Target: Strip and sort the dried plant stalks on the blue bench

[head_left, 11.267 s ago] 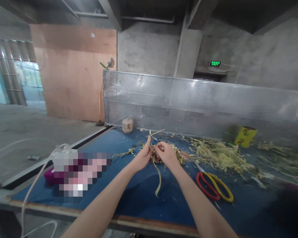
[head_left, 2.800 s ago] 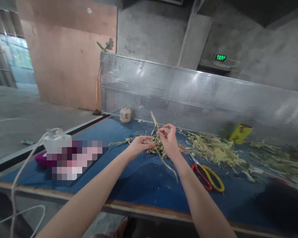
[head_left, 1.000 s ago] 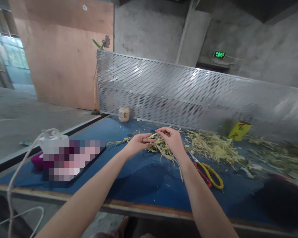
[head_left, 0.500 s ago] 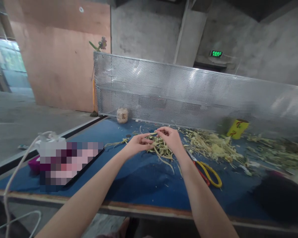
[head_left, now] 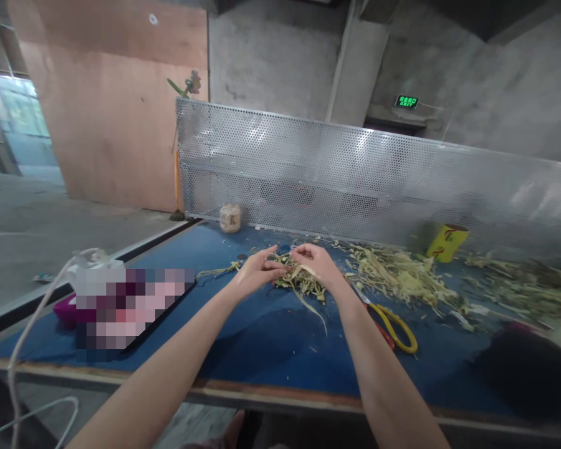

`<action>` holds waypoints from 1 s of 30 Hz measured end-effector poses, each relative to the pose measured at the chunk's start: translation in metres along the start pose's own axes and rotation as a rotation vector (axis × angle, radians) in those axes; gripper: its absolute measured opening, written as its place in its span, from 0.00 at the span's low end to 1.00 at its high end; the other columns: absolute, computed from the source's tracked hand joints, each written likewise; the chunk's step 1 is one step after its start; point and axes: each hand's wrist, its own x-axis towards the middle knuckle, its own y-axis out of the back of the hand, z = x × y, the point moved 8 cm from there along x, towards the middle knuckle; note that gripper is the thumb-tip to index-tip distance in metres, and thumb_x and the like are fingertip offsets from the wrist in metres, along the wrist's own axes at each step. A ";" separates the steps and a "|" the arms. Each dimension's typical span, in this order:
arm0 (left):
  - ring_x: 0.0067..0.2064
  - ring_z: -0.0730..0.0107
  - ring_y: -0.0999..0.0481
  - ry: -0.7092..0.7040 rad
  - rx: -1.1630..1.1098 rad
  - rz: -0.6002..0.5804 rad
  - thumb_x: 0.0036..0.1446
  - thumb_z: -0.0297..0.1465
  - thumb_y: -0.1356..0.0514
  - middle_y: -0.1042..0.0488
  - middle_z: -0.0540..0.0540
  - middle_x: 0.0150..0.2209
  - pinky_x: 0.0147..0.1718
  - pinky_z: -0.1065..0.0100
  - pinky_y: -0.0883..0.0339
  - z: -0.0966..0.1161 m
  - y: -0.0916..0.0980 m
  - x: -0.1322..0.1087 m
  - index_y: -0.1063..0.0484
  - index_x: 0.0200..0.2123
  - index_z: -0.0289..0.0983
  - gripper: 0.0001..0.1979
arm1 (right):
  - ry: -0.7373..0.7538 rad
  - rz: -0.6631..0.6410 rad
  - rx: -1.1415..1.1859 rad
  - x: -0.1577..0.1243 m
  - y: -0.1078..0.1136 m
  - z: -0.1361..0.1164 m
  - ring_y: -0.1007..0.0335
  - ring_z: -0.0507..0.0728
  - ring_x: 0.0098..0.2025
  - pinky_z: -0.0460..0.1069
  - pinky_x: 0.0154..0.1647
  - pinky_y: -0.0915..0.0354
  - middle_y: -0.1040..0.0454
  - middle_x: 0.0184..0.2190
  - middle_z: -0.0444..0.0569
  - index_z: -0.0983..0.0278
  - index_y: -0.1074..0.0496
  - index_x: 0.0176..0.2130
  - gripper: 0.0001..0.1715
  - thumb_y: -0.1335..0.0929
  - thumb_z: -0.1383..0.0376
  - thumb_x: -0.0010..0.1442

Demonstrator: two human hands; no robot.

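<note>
My left hand (head_left: 260, 273) is over a small heap of thin, pale-green dried plant strips (head_left: 308, 288) on the blue tabletop. Its thumb and fingers are spread apart, and nothing plain shows between them. Just right of it, my right hand (head_left: 312, 260) has its fingers curled in a pinch on a pale plant strip (head_left: 303, 270). The fingertips are partly hidden. Scissors (head_left: 395, 327) with one red and one yellow handle lie right of my right forearm. A few tied-looking strips (head_left: 219, 270) lie left of my left hand.
Bigger piles of dried strips (head_left: 402, 274) spread to the right, beside a yellow container (head_left: 447, 242). A whitish jar-like object (head_left: 230, 218) stands by the perforated metal screen (head_left: 280, 162). At left are a blurred-out object (head_left: 135, 308), a purple box (head_left: 66, 310) and a white cord (head_left: 32, 330).
My left hand's fingers have opened and lifted slightly. My right hand has moved a little down and left, and a pale strip now shows below its fingers.
</note>
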 end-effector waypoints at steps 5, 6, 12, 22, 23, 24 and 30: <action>0.20 0.78 0.33 0.034 -0.042 0.058 0.37 0.25 0.35 0.25 0.47 0.23 0.21 0.75 0.42 -0.004 0.007 0.000 0.60 0.58 0.28 0.49 | -0.013 -0.207 -0.086 -0.007 -0.020 0.000 0.34 0.51 0.27 0.45 0.28 0.39 0.28 0.28 0.45 0.64 0.29 0.32 0.11 0.33 0.61 0.47; 0.21 0.78 0.33 0.039 -0.054 0.055 0.36 0.26 0.34 0.25 0.48 0.23 0.21 0.75 0.42 -0.004 0.007 -0.001 0.61 0.58 0.28 0.50 | -0.001 -0.243 -0.078 -0.009 -0.024 -0.002 0.34 0.50 0.28 0.45 0.28 0.40 0.28 0.30 0.45 0.63 0.28 0.34 0.12 0.34 0.61 0.48; 0.21 0.76 0.32 0.035 -0.109 0.133 0.35 0.25 0.34 0.25 0.48 0.23 0.19 0.75 0.42 -0.003 0.010 -0.002 0.72 0.59 0.31 0.56 | -0.007 -0.092 0.093 -0.003 -0.016 -0.002 0.40 0.47 0.21 0.43 0.23 0.44 0.30 0.22 0.42 0.65 0.29 0.27 0.10 0.32 0.60 0.45; 0.24 0.77 0.32 -0.007 -0.138 0.258 0.45 0.26 0.39 0.24 0.41 0.31 0.19 0.76 0.42 0.002 0.023 -0.004 0.68 0.59 0.30 0.46 | -0.159 0.009 0.124 0.005 -0.008 0.024 0.37 0.47 0.22 0.43 0.23 0.41 0.32 0.21 0.41 0.65 0.33 0.26 0.11 0.30 0.65 0.39; 0.24 0.77 0.32 -0.016 -0.138 0.256 0.44 0.26 0.38 0.24 0.42 0.30 0.19 0.76 0.42 0.002 0.024 -0.003 0.68 0.59 0.30 0.47 | -0.148 -0.042 0.131 0.002 -0.013 0.021 0.35 0.48 0.24 0.43 0.25 0.40 0.30 0.23 0.41 0.65 0.34 0.29 0.14 0.29 0.65 0.39; 0.24 0.77 0.31 -0.028 -0.139 0.253 0.43 0.26 0.38 0.24 0.43 0.29 0.19 0.76 0.42 0.002 0.025 -0.003 0.66 0.59 0.30 0.47 | -0.137 -0.101 0.132 -0.001 -0.018 0.018 0.34 0.49 0.26 0.44 0.27 0.39 0.30 0.26 0.42 0.64 0.35 0.33 0.18 0.29 0.65 0.39; 0.22 0.77 0.31 -0.050 -0.139 0.254 0.40 0.24 0.37 0.25 0.46 0.26 0.19 0.76 0.41 0.001 0.026 -0.001 0.61 0.58 0.29 0.46 | -0.040 -0.224 0.020 -0.010 -0.032 0.004 0.33 0.51 0.28 0.45 0.29 0.39 0.30 0.27 0.43 0.63 0.34 0.38 0.22 0.29 0.62 0.41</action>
